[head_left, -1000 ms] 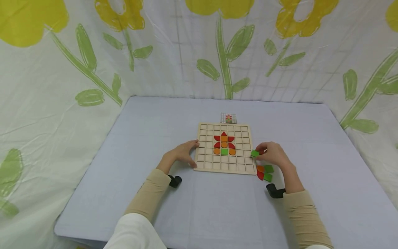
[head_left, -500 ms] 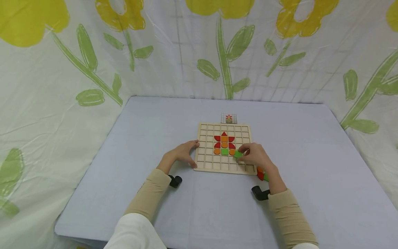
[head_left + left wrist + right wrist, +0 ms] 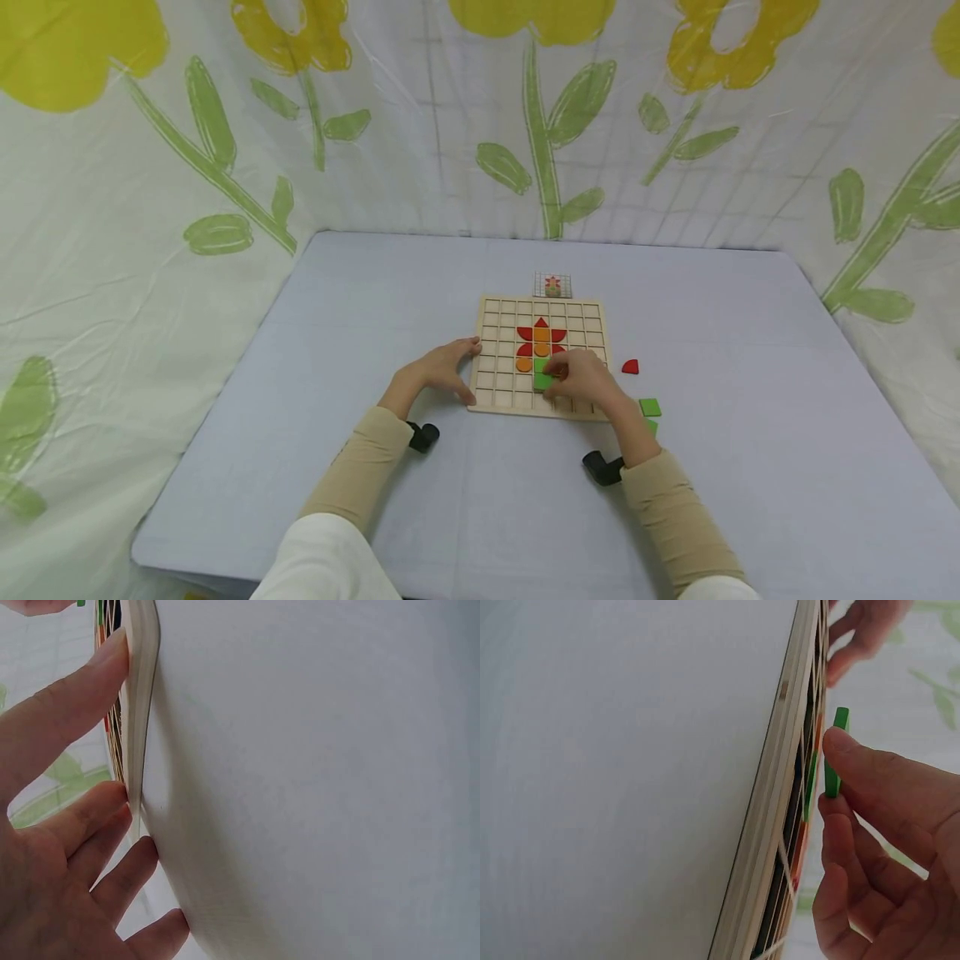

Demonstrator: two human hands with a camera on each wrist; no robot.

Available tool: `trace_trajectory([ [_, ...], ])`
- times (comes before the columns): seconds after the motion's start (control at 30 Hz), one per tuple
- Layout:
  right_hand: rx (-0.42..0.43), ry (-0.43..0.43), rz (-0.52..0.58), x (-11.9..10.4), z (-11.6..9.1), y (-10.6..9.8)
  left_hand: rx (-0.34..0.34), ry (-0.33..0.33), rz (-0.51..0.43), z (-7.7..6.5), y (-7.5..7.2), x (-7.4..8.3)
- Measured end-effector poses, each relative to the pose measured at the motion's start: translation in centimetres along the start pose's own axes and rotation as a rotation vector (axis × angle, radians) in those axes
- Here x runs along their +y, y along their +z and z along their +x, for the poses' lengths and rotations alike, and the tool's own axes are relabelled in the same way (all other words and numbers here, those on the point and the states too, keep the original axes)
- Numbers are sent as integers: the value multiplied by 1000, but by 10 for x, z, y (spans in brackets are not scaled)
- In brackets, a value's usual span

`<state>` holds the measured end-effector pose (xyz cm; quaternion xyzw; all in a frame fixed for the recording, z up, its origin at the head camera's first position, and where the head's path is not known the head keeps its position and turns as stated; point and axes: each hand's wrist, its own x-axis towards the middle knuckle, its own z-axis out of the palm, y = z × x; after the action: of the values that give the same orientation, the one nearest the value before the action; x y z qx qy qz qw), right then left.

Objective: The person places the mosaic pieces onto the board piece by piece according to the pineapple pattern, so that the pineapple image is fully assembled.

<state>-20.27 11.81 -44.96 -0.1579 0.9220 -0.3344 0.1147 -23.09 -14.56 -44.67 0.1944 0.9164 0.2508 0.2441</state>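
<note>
A light wooden grid board [image 3: 585, 310] lies on the table, carrying a pattern of red pieces, orange pieces and a green square. My left hand [image 3: 441, 367] is at the board's left side, thumb and fingertips spread along its edge. Over the lower middle of the board, my right hand [image 3: 588, 377] pinches a green square tile [image 3: 831, 776] between thumb and fingers. In the head view that tile [image 3: 542, 383] appears just below the green square lying in the grid. The right hand hides the lower right of the pattern.
A small pattern card [image 3: 552, 286] lies against the board's far edge. Right of the board are a red quarter-round piece [image 3: 631, 367] and a green square [image 3: 650, 407]; another green piece [image 3: 652, 427] is partly behind the right forearm. A flower-printed curtain [image 3: 405, 150] hangs behind the table.
My right hand has carried the green tile leftward from the board's right edge to below the green square in the grid. The left hand has stayed at the board's left edge.
</note>
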Motion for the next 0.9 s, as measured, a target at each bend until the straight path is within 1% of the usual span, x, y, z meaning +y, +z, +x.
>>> trace_trajectory([
  [0.1, -14, 10, -3, -8, 3, 4, 3, 7, 0, 0, -1, 0],
  [0.3, -25, -1, -28, -17, 10, 9, 0, 19, -3, 1, 0, -3],
  [0.5, -29, 7, -41, -21, 13, 11, -6, 10, -17, 3, 1, -3],
  [0.9, -38, 16, -50, -23, 16, 16, 1, 14, -10, 3, 2, -3],
])
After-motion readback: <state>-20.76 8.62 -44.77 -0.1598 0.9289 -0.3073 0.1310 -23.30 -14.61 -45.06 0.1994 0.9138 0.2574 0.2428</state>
